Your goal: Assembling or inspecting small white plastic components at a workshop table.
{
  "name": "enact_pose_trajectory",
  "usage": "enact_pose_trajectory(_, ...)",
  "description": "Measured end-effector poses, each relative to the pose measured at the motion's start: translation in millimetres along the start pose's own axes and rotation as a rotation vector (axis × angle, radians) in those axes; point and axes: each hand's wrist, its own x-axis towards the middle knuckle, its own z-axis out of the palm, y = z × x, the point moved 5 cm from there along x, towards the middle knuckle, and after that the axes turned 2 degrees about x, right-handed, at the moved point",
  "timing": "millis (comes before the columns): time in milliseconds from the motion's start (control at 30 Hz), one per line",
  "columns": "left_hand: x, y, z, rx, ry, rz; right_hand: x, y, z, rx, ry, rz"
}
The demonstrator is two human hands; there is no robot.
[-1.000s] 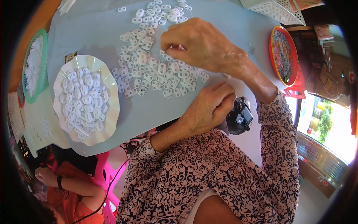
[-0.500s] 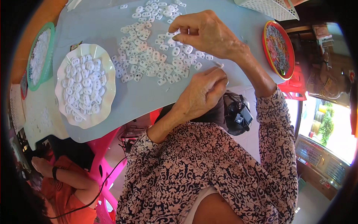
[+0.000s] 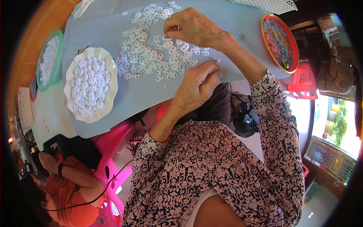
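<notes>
My right hand (image 3: 194,28) is over the far part of a loose spread of small white plastic pieces (image 3: 145,53), most with two holes. Its thumb and index finger are pinched together, with a white piece right under the fingertips; whether they grip it cannot be made out. Close to the table's near edge, my left hand (image 3: 198,85) is closed, its fingers curled in and its contents hidden. A small white sliver (image 3: 215,59) shows just beyond its knuckles. Left of the spread, a scalloped white dish (image 3: 112,77) holds many rounded white pieces.
On the right edge of the blue-grey table (image 3: 109,26) sits a red, yellow-rimmed tray (image 3: 266,41) of small grey parts. A green basket (image 3: 60,56) with white bits stands far left. White perforated basket (image 3: 268,5) at the back. Another person (image 3: 81,178) is at lower left, beside a pink chair (image 3: 113,143).
My right hand has moved slightly left and away from me, and its thumb and index finger have come together. The left hand stays closed. The whole view has shifted slightly.
</notes>
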Motion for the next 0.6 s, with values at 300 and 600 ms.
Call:
enact_pose_trajectory(300,-1,-2,-2,0.029,0.037,-0.006,-27,8,-26,-0.015,0.044,0.004)
enact_pose_trajectory(600,0,-12,3,-0.02,0.026,-0.01,-44,7,-17,-0.118,0.053,0.05)
